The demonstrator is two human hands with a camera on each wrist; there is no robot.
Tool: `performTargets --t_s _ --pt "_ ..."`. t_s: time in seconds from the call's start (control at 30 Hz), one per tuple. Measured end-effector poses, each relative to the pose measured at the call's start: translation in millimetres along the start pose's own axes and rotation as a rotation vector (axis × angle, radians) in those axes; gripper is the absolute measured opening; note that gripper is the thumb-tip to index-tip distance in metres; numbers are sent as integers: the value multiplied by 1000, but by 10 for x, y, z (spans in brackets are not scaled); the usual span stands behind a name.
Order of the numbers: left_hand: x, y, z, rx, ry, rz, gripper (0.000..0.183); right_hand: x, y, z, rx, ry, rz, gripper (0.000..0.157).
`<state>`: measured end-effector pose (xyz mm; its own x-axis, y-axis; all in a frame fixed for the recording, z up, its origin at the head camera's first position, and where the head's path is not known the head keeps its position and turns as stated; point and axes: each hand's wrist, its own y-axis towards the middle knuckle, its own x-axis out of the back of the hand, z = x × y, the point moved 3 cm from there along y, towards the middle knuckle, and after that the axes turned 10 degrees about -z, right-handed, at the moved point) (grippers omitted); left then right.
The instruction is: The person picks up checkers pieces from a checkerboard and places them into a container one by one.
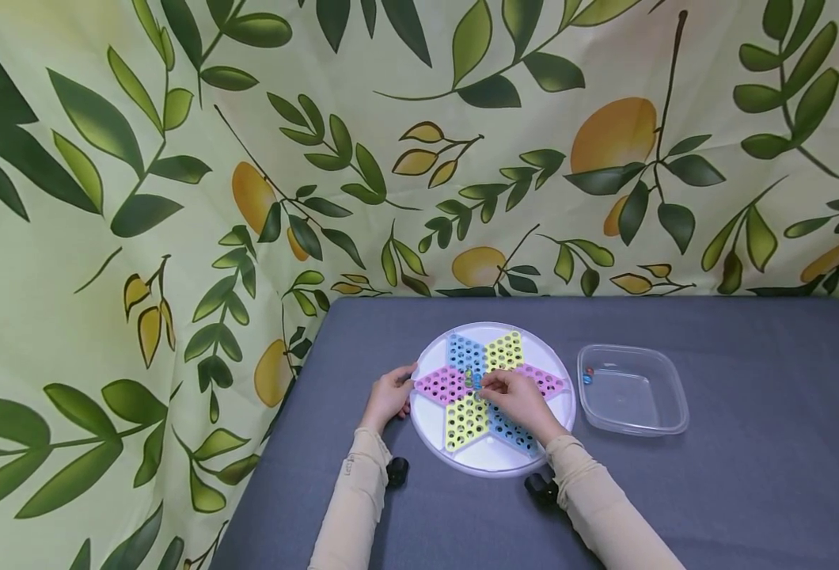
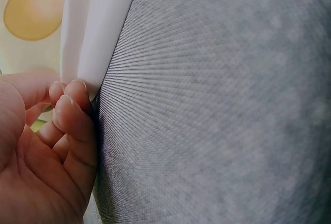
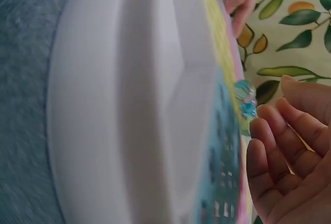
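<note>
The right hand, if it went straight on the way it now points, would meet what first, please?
The right hand would probably meet the small, round, translucent blue marbles at the middle of the round white plastic board first, though depth and any contact are unclear.

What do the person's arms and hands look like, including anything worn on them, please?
The left sleeve and right sleeve are long and beige, wrinkled near the wrists. The left one carries a small dark marking. A small black device shows at the left wrist, another at the right. The left hand and right hand are gloveless.
</note>
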<state>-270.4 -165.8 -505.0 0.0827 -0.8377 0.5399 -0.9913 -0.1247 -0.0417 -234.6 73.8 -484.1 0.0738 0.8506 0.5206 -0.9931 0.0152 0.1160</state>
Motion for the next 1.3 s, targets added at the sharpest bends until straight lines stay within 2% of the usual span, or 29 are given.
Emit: performTargets --t_s 0.23,0.47,0.67,1.3 --pt "-2 -11 -5 14 -3 5 38 -72 -22 -42 -39 -47 -20 17" --pt "1 -18 0 9 -4 5 38 -74 -39 -81 -91 -45 -48 18" --pt "1 -20 2 1 -2 4 38 -112 -43 -82 -67 -58 -67 17" --pt "3 -6 -2 16 0 4 37 -169 -40 -34 -98 -137 -110 18"
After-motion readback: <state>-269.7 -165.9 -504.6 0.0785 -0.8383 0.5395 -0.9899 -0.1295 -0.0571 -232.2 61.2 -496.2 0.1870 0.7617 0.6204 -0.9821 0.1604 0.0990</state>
